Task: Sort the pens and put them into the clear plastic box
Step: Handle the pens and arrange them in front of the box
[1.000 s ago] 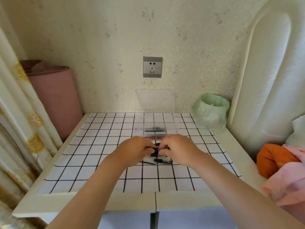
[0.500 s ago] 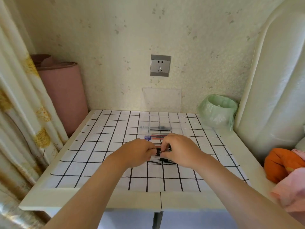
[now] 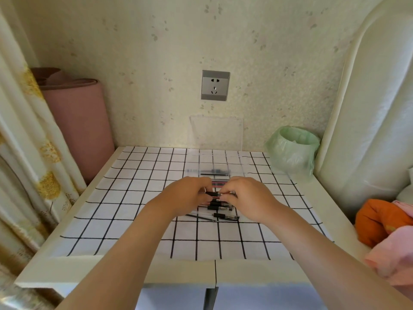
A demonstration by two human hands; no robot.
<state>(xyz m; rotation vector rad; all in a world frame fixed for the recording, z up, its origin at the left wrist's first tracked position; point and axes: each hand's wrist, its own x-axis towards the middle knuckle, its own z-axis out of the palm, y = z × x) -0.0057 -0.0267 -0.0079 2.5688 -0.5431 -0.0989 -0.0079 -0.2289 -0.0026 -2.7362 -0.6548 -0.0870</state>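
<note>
Black pen (image 3: 215, 193) pinched at both ends: my left hand (image 3: 186, 199) at its 9 o'clock, right hand (image 3: 250, 199) at 3 o'clock, fingers curled on it. Loose pens (image 3: 221, 208) lie on the bench (image 3: 134, 209) just under it, 6 o'clock. The clear box (image 3: 237, 164) is at 12 o'clock, just past my knuckles, with some pens inside. Step, I'd say: picking one pen out of the pile. Next: carry it toward 12 and lay it flat in the box.
</note>
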